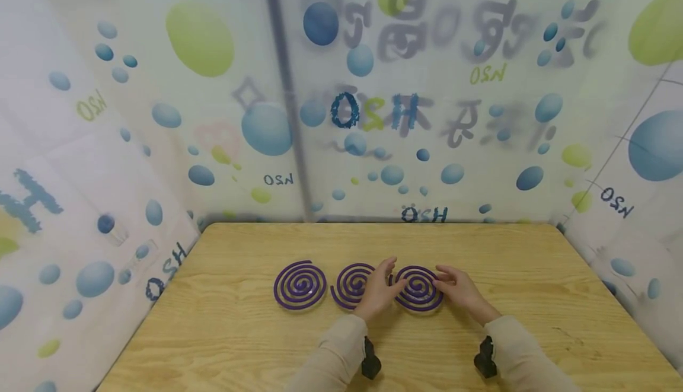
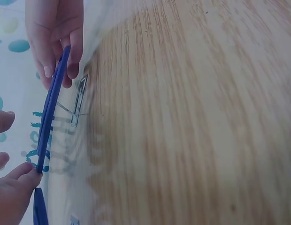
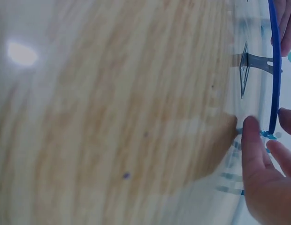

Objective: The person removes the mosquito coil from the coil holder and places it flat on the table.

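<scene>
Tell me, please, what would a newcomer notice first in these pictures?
Three purple spiral coils lie in a row near the middle of the wooden table. Both hands meet at the right coil: the left hand touches its left edge, the right hand its right edge, and the wrist views show fingertips pinching its rim above a small metal stand. The middle coil and the left coil lie untouched, before a curtain printed with blue and green bubbles.

Purple spiral coil (image 1: 418, 289) sits level on its small metal stand.
</scene>
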Tool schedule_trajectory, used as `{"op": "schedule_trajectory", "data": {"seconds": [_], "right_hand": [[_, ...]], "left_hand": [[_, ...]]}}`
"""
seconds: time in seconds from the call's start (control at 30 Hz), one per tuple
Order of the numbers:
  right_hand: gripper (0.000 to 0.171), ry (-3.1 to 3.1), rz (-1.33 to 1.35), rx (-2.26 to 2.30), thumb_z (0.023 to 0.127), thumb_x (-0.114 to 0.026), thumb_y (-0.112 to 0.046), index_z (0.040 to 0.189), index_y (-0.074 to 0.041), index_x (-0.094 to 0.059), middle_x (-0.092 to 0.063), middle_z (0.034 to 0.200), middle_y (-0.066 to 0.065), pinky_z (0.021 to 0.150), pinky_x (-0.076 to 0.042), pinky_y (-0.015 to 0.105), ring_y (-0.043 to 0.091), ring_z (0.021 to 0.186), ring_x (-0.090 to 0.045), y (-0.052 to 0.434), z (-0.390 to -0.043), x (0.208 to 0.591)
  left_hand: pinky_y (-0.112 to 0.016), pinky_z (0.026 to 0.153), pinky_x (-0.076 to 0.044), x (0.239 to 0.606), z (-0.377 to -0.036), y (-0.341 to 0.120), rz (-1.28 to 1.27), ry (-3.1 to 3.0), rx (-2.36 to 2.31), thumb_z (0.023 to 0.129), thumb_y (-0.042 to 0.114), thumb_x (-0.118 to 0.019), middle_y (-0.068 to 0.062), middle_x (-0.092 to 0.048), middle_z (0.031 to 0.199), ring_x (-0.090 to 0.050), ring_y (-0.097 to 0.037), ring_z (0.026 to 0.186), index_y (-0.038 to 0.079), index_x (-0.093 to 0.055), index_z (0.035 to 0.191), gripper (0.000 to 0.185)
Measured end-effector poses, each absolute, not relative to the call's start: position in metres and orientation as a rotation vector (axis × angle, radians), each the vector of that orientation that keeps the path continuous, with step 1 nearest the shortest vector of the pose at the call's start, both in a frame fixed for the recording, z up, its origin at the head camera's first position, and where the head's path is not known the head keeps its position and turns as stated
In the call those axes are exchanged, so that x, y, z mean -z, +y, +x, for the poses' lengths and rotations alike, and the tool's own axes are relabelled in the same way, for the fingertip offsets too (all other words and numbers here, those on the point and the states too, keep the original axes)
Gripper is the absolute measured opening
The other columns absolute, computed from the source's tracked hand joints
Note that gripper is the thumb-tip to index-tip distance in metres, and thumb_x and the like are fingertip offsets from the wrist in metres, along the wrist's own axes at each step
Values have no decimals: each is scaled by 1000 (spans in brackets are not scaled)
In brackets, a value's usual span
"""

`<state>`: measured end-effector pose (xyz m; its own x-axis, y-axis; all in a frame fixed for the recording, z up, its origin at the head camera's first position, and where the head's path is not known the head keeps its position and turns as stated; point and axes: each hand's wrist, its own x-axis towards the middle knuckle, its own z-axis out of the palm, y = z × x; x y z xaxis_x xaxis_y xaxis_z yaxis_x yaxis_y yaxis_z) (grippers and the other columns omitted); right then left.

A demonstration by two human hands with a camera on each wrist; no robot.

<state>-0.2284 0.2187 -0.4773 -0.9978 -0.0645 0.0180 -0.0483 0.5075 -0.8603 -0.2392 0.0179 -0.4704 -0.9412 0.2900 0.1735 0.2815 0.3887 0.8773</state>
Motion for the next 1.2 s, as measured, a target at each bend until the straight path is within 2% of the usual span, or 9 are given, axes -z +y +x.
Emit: {"op": "schedule_trajectory", "data": {"seconds": [0.4,0.57,0.9,1.2], "right_hand": [[31,2719,-66,1560,85,-55,-1,113,13,-51,-61,93,22,63,-50,27,26,82,-58,219,-228,480],[31,2714,-23,1560,85,-55,-2,113,12,-51,-61,94,21,63,-51,28,25,82,-58,222,-228,482],[31,2689,-28,1583,86,-54,-1,113,12,-50,-60,95,24,61,-51,27,26,82,-59,229,-225,482],[31,2693,0,1580,85,-54,0,113,12,-50,-61,94,23,59,-51,27,24,79,-59,235,-223,480]], "left_hand": [[-40,96,-37,476,-239,25,511,2636,-1660,81,8,-63,-19,-49,123,-44,-32,115,1,-43,126,50],[-40,95,-38,480,-237,29,523,2718,-1587,78,5,-65,-17,-51,122,-46,-31,113,2,-46,124,50],[-39,99,-33,487,-233,34,518,2697,-1577,77,0,-63,-16,-47,126,-41,-30,117,1,-44,126,54],[-40,95,-37,491,-229,40,486,2668,-1658,75,0,-66,-20,-49,120,-46,-32,110,-2,-43,125,55]]}}
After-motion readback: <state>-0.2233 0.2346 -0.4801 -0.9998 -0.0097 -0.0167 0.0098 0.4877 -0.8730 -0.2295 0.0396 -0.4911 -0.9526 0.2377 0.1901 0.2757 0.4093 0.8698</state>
